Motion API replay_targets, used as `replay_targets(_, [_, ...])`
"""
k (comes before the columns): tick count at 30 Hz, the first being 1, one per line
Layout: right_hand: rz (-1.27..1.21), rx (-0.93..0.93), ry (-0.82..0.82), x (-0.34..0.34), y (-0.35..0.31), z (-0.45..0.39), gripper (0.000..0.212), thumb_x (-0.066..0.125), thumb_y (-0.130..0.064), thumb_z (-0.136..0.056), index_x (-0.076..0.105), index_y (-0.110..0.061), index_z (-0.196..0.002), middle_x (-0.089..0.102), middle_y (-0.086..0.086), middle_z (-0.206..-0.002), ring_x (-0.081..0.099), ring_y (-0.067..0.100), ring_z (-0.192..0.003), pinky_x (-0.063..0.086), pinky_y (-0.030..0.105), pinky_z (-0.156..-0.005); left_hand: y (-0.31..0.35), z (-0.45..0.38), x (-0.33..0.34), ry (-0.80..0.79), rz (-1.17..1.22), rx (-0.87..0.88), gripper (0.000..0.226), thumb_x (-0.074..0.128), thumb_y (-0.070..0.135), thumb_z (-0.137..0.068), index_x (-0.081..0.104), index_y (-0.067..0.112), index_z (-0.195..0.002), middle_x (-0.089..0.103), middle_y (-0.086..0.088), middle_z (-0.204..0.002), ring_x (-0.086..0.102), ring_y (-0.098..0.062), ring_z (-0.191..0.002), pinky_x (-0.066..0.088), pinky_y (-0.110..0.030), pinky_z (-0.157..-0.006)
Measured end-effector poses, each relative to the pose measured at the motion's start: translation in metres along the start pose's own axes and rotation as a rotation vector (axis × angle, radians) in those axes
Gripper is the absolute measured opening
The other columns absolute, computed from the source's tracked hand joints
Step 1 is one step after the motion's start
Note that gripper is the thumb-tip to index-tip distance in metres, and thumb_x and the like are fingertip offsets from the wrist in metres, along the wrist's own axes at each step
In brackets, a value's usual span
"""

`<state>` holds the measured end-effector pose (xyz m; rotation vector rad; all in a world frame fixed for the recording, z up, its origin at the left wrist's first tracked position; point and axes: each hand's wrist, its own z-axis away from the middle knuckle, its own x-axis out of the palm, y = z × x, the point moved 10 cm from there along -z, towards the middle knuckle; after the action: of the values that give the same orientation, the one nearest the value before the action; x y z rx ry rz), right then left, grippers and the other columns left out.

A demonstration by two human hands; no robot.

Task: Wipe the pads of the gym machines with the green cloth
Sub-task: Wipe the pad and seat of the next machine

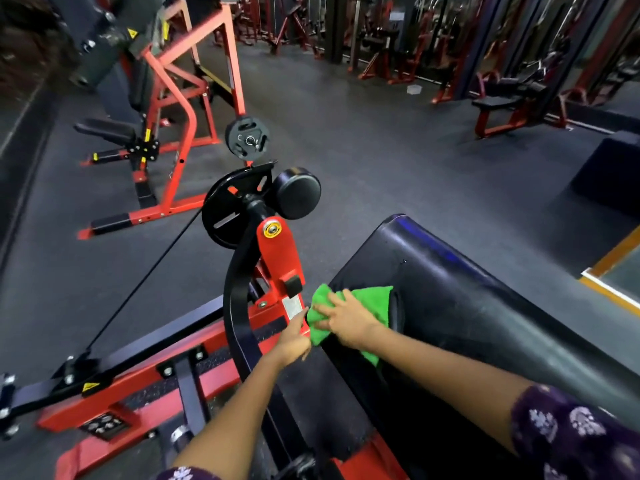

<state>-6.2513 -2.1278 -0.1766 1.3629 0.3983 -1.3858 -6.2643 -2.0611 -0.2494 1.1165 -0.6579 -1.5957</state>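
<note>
Green cloth (349, 313) sits bunched at the near left edge of the big black bench pad (467, 306), right where the upholstery rolls down toward the red frame (280, 258); the right hand (346, 318) lies on top of it with fingers spread and fairly straight, pressing it flat to the vinyl rather than gripping; the left hand (294, 341) reaches in just beside the cloth's left corner, fingers curled, and whether it pinches the fabric or only touches it I cannot tell, the frame being a little soft there; the round black roller pad (298, 192) stands ahead past the pivot, untouched as far as one can see; most of the long pad looks still to be covered, so this reads as an early stroke; now the risks: the cloth overhangs the pad's edge, so a sideways push could carry it off and drop it into the gap beside the frame; the left fingers are close to the red bracket and its bolted plate, and a quick swipe might knock knuckles on the metal; a flat palm alone could also let the cloth fold under and skip patches.
</note>
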Motion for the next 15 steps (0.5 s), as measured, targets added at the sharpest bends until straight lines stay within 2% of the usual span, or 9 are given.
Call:
replay_targets(1, [-0.042,0.110,0.025,-0.008,0.020,-0.003,0.048,0.043,-0.020,-0.095,0.039,-0.027,-0.143,0.021,0.003,-0.154,0.019,0.035,-0.139,0.023,0.052,-0.107,-0.001,0.000,0.002,-0.013,-0.050,0.009,0.094,0.047,-0.022,-0.068,0.022,0.021,-0.148,0.050,-0.006,-0.131,0.062,-0.010,-0.097,0.047,-0.020,-0.052])
replay_targets(2, [-0.094,0.214,0.047,-0.015,0.033,-0.006,0.048,0.043,-0.020,-0.095,0.038,-0.025,-0.143,0.020,0.004,-0.155,0.018,0.035,-0.139,0.023,0.052,-0.106,-0.003,0.000,0.005,-0.026,-0.120,0.016,0.098,0.056,-0.017,-0.069,0.015,0.022,-0.150,0.035,-0.004,-0.147,0.050,-0.018,-0.121,0.049,-0.024,-0.073])
replay_targets(3, [-0.143,0.293,0.059,-0.018,0.036,-0.008,0.049,0.043,-0.021,-0.095,0.037,-0.023,-0.143,0.018,0.005,-0.155,0.018,0.035,-0.139,0.022,0.053,-0.106,-0.003,0.000,0.007,-0.033,-0.203,0.027,0.102,0.066,-0.006,-0.071,0.009,0.021,-0.151,0.024,0.000,-0.154,0.035,-0.022,-0.135,0.039,-0.028,-0.097])
replay_targets(4, [-0.176,0.338,0.047,-0.017,0.031,-0.010,0.050,0.043,-0.022,-0.095,0.035,-0.021,-0.144,0.016,0.007,-0.156,0.016,0.036,-0.140,0.021,0.054,-0.106,-0.002,0.002,0.010,-0.040,-0.278,0.045,0.105,0.075,0.010,-0.073,0.004,0.021,-0.151,0.019,0.004,-0.155,0.024,-0.020,-0.141,0.021,-0.036,-0.112])
replay_targets(6, [-0.160,0.312,0.011,-0.006,0.005,-0.008,0.054,0.044,-0.025,-0.095,0.029,-0.019,-0.147,0.010,0.009,-0.158,0.013,0.038,-0.140,0.019,0.057,-0.107,-0.004,0.004,0.017,-0.072,-0.382,0.060,0.119,0.078,0.044,-0.070,-0.005,0.019,-0.150,0.011,0.008,-0.157,0.012,-0.016,-0.145,-0.007,-0.046,-0.115])
replay_targets(9, [-0.100,0.146,0.039,-0.004,0.005,0.004,0.055,0.041,-0.021,-0.097,0.025,-0.024,-0.149,0.006,0.006,-0.159,0.013,0.037,-0.141,0.019,0.056,-0.108,-0.014,0.004,0.023,-0.101,-0.561,0.057,0.136,0.068,0.073,-0.061,-0.018,0.015,-0.149,-0.012,0.003,-0.158,-0.006,-0.013,-0.146,-0.018,-0.049,-0.111])
replay_targets(11, [-0.074,0.193,0.038,-0.008,0.039,0.007,0.053,0.040,-0.019,-0.097,0.027,-0.028,-0.148,0.008,0.003,-0.159,0.014,0.035,-0.141,0.020,0.054,-0.108,-0.015,0.004,0.021,-0.058,-0.569,0.067,0.139,0.067,0.076,-0.059,-0.019,0.014,-0.148,-0.016,0.002,-0.158,-0.011,-0.011,-0.145,-0.019,-0.049,-0.110])
replay_targets(13, [-0.101,0.377,0.064,-0.016,0.074,0.008,0.051,0.040,-0.020,-0.097,0.030,-0.027,-0.147,0.009,0.004,-0.159,0.016,0.035,-0.140,0.022,0.053,-0.106,-0.010,0.007,0.021,-0.018,-0.542,0.080,0.139,0.068,0.076,-0.059,-0.018,0.014,-0.149,-0.015,0.001,-0.158,-0.012,-0.011,-0.145,-0.019,-0.050,-0.110])
replay_targets(15, [-0.156,0.489,0.091,-0.019,0.073,0.004,0.051,0.042,-0.025,-0.096,0.029,-0.025,-0.146,0.009,0.006,-0.158,0.016,0.036,-0.140,0.023,0.055,-0.105,-0.006,0.009,0.020,0.022,-0.519,0.084,0.139,0.070,0.074,-0.058,-0.015,0.013,-0.149,-0.012,0.000,-0.159,-0.009,-0.013,-0.146,-0.019,-0.050,-0.109])
